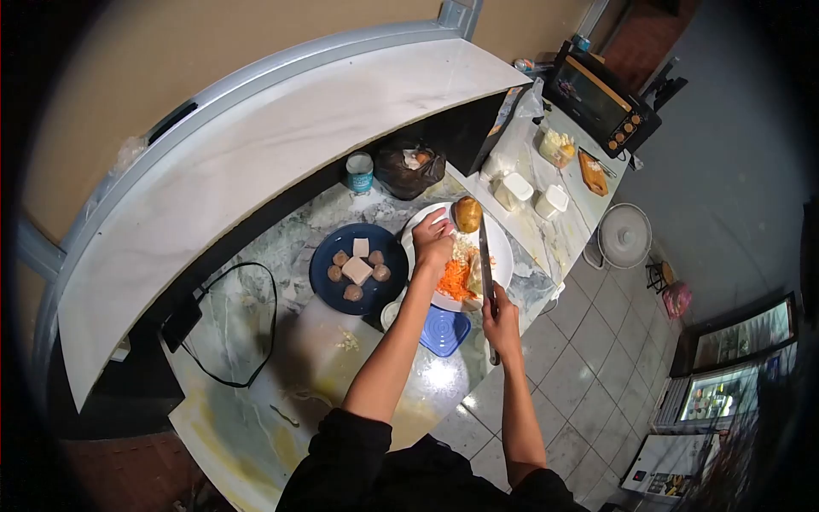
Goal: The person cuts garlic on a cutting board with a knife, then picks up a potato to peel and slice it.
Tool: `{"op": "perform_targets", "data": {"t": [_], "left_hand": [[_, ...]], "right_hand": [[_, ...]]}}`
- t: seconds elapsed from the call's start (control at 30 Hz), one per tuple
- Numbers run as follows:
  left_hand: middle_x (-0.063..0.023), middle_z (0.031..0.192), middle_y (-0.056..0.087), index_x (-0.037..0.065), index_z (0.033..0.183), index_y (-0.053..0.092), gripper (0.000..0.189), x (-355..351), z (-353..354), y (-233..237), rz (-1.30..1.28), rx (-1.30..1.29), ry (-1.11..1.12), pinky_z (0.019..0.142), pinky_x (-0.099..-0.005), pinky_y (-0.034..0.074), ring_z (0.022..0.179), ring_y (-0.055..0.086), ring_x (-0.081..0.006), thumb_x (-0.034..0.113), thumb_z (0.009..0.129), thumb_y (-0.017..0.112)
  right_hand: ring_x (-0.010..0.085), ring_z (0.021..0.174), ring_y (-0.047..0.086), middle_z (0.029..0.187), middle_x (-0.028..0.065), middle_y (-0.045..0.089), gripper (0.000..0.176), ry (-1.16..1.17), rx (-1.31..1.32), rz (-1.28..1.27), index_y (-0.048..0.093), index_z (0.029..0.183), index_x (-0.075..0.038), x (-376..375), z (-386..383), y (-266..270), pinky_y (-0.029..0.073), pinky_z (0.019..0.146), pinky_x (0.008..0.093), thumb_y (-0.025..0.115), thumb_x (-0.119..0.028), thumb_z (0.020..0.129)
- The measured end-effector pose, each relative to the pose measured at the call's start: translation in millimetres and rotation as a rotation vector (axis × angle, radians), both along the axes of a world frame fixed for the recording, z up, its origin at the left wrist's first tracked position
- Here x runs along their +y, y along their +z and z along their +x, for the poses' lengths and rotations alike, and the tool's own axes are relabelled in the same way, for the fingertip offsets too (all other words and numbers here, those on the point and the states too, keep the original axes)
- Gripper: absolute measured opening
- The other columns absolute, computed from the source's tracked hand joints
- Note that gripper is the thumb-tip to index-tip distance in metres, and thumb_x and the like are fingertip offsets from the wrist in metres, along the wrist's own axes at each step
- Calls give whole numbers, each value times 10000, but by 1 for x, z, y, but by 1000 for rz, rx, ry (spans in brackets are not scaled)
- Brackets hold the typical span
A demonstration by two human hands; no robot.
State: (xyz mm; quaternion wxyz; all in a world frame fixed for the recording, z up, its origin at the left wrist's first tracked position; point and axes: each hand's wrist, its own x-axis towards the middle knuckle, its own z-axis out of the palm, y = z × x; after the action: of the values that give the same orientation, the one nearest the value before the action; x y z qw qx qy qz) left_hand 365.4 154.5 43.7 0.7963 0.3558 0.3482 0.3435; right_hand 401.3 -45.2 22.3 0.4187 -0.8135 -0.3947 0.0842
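Note:
My right hand [502, 322] is closed around the handle of a long knife [485, 252]. Its blade points away from me over a white plate [503, 243]. On the plate's left side, my left hand [433, 243] has its fingers bent downward, and what they hold, if anything, is hidden. Beyond the blade's left side sits a brown potato [467, 214]. Shredded carrot [455, 280] and chopped whitish pieces [463, 248] lie on the plate, with a pale chunk [475, 275] beside the blade.
Left of the plate, a dark blue plate [322, 290] bears pale blocks and several brownish balls. A blue lid [444, 333] lies nearer me. Behind are a can [360, 173] and a black bag [409, 175]. White tubs [514, 191] and a toaster oven [601, 98] stand right.

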Motion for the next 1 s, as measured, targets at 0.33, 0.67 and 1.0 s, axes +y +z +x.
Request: {"op": "perform_targets", "data": {"t": [0.33, 0.67, 1.0], "left_hand": [[-171, 1248, 637, -46, 1298, 567, 422, -2, -34, 65, 184, -262, -191, 1051, -309, 481, 1221, 598, -234, -134, 886, 553], [-81, 1162, 650, 21, 1311, 567, 344, -17, -169, 81, 53, -510, -304, 991, -355, 510, 1108, 615, -172, 231, 1039, 547], [-87, 1076, 681, 7, 1251, 618, 284, -31, -318, -12, 484, 290, -136, 898, -295, 524, 1003, 659, -170, 138, 1000, 604]], "right_hand": [[180, 506, 528, 636, 138, 560, 405, -6, -52, -29, 514, 1367, 12, 11, -11, -19, 417, 505, 360, 547, -91, 977], [84, 523, 506, 664, 27, 563, 284, -42, 367, 96, 549, 1258, -10, 3, -46, -19, 388, 460, 273, 484, -184, 1043], [86, 395, 458, 641, 18, 535, 279, 1, 697, 294, 502, 1249, -44, -24, -58, -12, 386, 335, 249, 500, -244, 1055]]}}
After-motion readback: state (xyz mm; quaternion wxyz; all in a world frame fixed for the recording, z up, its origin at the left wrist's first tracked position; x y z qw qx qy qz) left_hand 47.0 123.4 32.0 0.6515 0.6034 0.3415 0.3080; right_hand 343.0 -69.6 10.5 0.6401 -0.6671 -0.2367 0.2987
